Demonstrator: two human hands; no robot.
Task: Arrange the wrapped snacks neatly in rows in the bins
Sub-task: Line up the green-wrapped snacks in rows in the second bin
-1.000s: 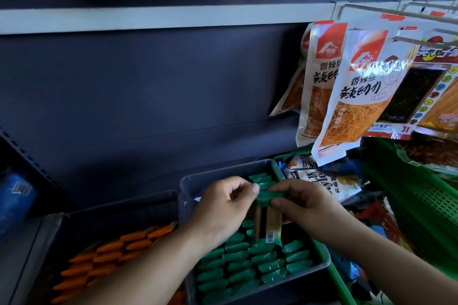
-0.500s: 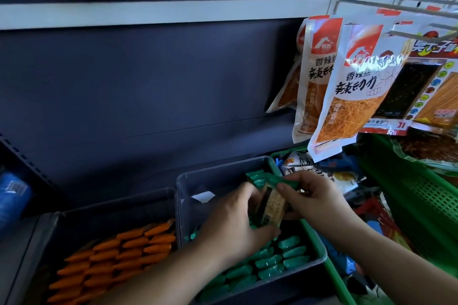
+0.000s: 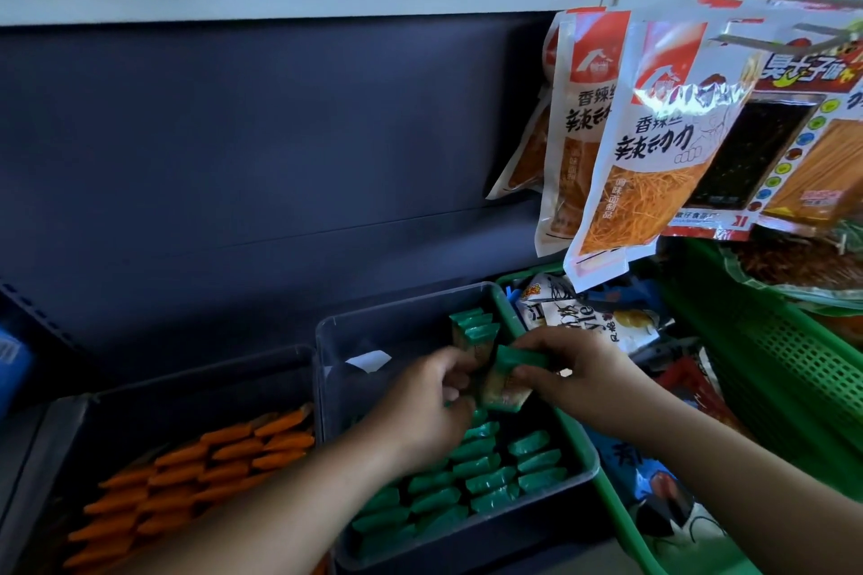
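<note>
We're on a dark shelf [image 3: 280,163], and its back panel fills everything from nine o'clock round to twelve. Down at seven o'clock a dark bin [image 3: 196,371] sits on the deck. Right beside it, at six o'clock, we have a grey bin [image 3: 401,301], with the two side walls touching. At five o'clock a green basket [image 3: 607,500] runs along the grey bin, rim against rim. Out at four o'clock stands a latticed green basket [image 3: 770,369], and we can't tell whether it shares the same deck. At eight o'clock a blue object [image 3: 11,359] is cut by the frame's edge, well apart from the dark bin. We barely see the deck under all this.
</note>
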